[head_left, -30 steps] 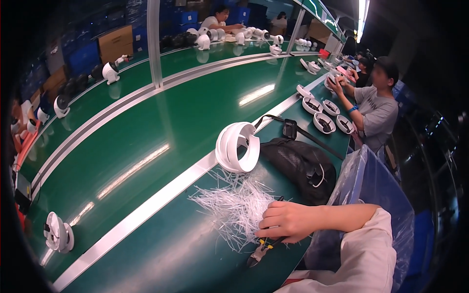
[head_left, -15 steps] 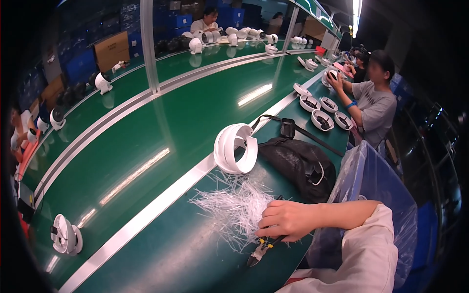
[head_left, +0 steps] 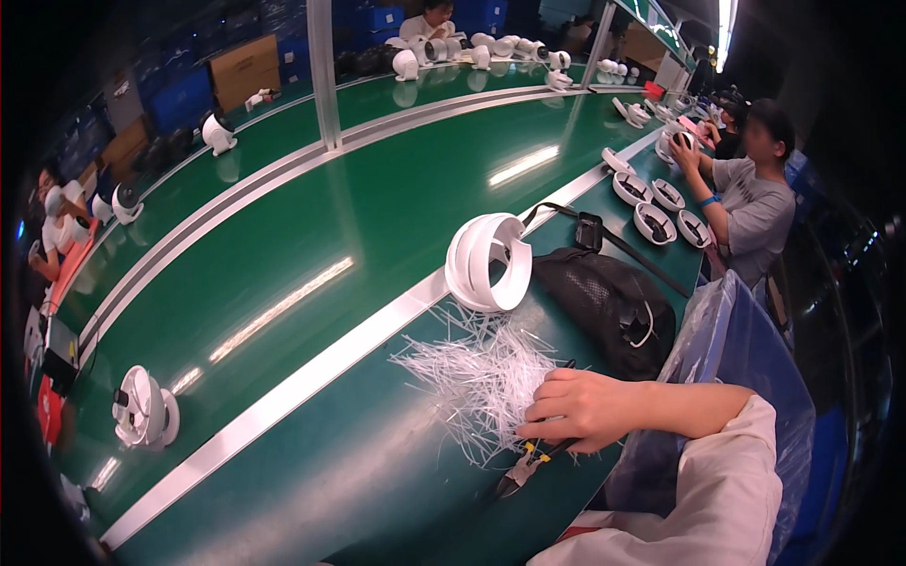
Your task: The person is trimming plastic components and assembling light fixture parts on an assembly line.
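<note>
My right hand (head_left: 587,407) is closed around a pair of diagonal cutters (head_left: 521,468) with dark handles and yellow parts near the joint. The cutter jaws point toward the lower left, low over the green bench. Its fingertips lie at the right edge of a loose heap of thin white plastic strips (head_left: 477,370). Just beyond the heap stands a white round plastic housing (head_left: 489,262) with a wide opening, at the metal edge strip. My left hand is out of sight.
A black mesh bag (head_left: 604,307) with a strap lies right of the housing. Beside the bench stands a blue bin (head_left: 746,344) lined with clear plastic. A white device part (head_left: 146,407) sits on the green belt (head_left: 311,236). A co-worker (head_left: 755,203) handles white parts near several white bowl-shaped shells (head_left: 653,224).
The whole view has shifted, so things appear farther right and higher. My right hand keeps its grip on the cutters beside the strips. At far left, a co-worker now holds up a white part.
</note>
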Available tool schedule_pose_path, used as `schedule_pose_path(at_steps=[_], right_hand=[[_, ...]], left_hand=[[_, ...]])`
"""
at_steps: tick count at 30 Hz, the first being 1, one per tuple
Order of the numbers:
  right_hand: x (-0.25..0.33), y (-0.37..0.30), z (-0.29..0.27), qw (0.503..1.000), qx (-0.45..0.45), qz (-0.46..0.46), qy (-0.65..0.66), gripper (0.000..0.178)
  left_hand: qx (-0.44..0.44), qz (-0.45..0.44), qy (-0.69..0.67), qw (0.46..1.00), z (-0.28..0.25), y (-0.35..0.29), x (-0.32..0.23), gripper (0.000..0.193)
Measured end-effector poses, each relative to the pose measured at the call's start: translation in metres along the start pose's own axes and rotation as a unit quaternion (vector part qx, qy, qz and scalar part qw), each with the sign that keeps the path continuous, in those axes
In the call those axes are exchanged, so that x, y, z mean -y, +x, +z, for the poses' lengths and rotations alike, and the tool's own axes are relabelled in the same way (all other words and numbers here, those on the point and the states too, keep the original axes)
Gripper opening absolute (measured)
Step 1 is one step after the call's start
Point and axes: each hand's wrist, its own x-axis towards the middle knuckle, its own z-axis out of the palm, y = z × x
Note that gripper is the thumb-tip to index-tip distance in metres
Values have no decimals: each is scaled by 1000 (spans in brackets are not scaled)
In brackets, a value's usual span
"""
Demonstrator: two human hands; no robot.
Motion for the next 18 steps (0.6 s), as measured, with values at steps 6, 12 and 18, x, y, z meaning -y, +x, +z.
schedule_pose_path(at_steps=[6,12,18], right_hand=[[0,1,1,1000,-6,4,-7,52],[-2,-2,1,1000,-13,4,-10,52],[-2,2,-3,1000,-2,5,-10,53]], left_hand=[[-1,20,24,1000,-8,0,0,42],[2,45,38,998,-12,4,4,40],[-3,70,59,996,-16,11,12,39]])
